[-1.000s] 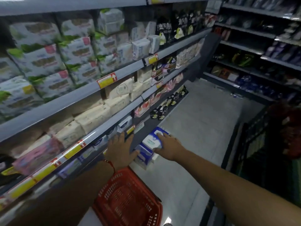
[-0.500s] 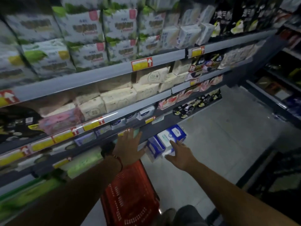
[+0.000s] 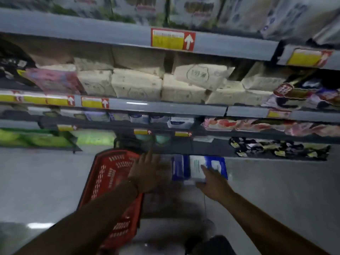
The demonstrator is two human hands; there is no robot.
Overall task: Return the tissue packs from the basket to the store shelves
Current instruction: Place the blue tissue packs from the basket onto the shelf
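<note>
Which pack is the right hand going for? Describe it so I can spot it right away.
Find the red basket on the floor below the shelves. Just right of it, blue and white tissue packs sit at the foot of the shelving. The right hand rests on the white-faced pack, flanked by dark blue ones.

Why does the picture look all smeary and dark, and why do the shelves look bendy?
Head view: the camera is moving, so the left hand, right hand and blue tissue packs smear; the aisle is dim, with small glare streaks on the shelf edge; the wide lens bends the shelves.
</note>
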